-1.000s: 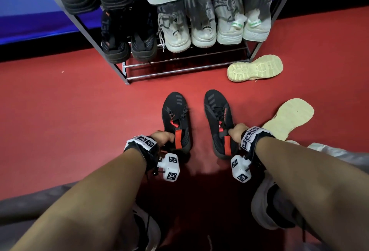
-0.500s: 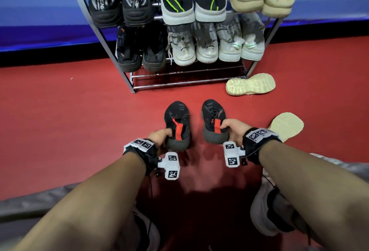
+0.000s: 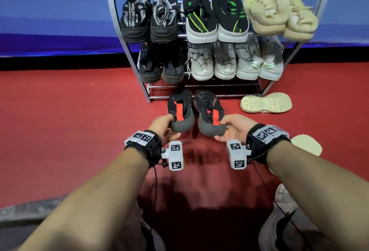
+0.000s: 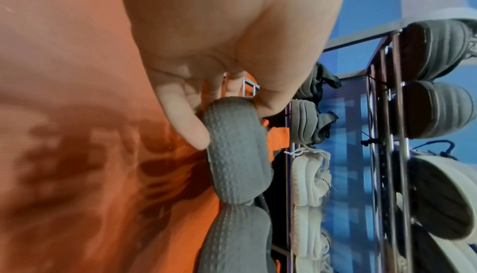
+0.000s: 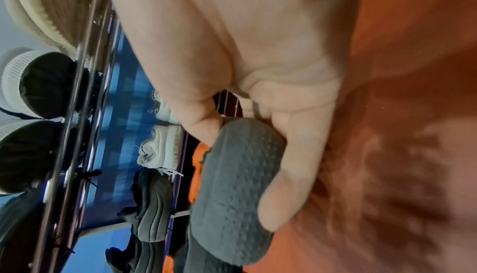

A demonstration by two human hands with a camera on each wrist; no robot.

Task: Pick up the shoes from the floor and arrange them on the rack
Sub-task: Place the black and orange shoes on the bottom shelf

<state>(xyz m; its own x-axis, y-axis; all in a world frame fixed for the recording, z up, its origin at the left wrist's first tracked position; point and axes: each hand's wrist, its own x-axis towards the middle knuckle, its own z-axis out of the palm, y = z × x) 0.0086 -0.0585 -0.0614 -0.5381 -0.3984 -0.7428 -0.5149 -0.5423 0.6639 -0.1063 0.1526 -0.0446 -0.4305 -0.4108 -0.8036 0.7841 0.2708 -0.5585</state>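
Two black shoes with red heel straps and grey soles hang above the red floor, toes toward the rack. My left hand (image 3: 162, 126) grips the heel of the left black shoe (image 3: 180, 110), whose grey sole (image 4: 236, 155) shows in the left wrist view. My right hand (image 3: 232, 129) grips the heel of the right black shoe (image 3: 208, 112), its grey sole (image 5: 237, 175) under my fingers. The metal shoe rack (image 3: 199, 87) stands just beyond, its lowest rails bare, its upper two tiers full of shoes.
A cream shoe (image 3: 266, 103) lies on its side on the floor by the rack's right leg. Another cream shoe (image 3: 306, 144) lies sole-up beside my right wrist. A blue wall (image 3: 50, 11) runs behind the rack. My own feet are at the bottom.
Both hands have lifted the black shoes off the floor and carried them forward toward the rack's lowest rails. The view has tilted up, showing the rack's top.
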